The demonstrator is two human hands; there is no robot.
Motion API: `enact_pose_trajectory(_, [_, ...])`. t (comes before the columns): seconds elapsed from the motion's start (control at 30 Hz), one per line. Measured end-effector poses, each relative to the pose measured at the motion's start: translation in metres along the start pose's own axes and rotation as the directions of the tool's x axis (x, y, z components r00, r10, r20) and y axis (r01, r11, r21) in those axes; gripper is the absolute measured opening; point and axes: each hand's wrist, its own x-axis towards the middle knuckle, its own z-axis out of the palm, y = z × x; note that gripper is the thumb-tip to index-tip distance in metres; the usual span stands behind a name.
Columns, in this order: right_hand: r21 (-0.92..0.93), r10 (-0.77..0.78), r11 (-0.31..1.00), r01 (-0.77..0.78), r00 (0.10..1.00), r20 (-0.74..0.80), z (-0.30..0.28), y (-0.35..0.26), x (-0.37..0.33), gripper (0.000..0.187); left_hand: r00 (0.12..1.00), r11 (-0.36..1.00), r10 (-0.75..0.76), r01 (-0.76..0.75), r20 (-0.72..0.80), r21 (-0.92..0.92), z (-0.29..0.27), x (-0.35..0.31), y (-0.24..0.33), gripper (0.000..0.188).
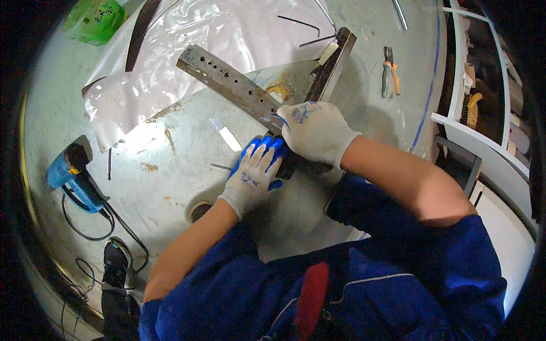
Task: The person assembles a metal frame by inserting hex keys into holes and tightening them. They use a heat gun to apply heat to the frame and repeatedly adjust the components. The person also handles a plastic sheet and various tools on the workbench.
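A V-shaped steel frame lies on the table, with a drilled bar (233, 79) pointing to the far left and a dark second bar (333, 65) pointing to the far right. My left hand (253, 173), in a white glove with blue coating, holds the frame's near corner, fingers over it and thumb apart. My right hand (313, 125), in a matching glove, is closed in a fist above that corner. What sits inside the fist is hidden. Beside my left hand lie a flat pale metal strip (226, 135) and a thin rod (220, 166).
A blue heat gun (77, 179) with a black cord lies at left. Pale plastic sheeting (187, 34) covers the far side, near a green container (95, 21). Hex keys (301, 24) lie beyond the frame; pliers (390, 74) lie right. Shelving (455, 62) stands at far right.
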Motion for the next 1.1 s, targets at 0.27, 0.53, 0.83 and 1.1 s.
enact_pose_trajectory(0.27, [0.268,0.045,0.963,0.016,0.974,-0.222,0.032,0.003,-0.006,0.027,0.998,0.996,0.068,-0.069,0.013,0.065,0.043,-0.005,-0.017,0.051])
enact_pose_trajectory(0.53, [0.083,0.013,0.997,0.001,0.985,-0.174,0.038,0.0,0.029,0.038,0.991,0.993,-0.014,-0.001,-0.133,-0.116,-0.034,-0.014,-0.013,0.065])
enact_pose_trajectory(0.83, [-0.301,-0.312,0.885,0.355,0.932,0.182,-0.03,-0.029,0.044,0.027,0.934,0.955,-0.274,0.292,-0.23,0.047,-0.114,-0.07,-0.036,0.07])
enact_pose_trajectory(1.1, [-0.246,-0.367,0.885,0.396,0.917,0.158,-0.056,-0.019,0.029,0.035,0.883,0.893,-0.36,0.42,-0.301,0.163,-0.111,-0.091,-0.033,0.066])
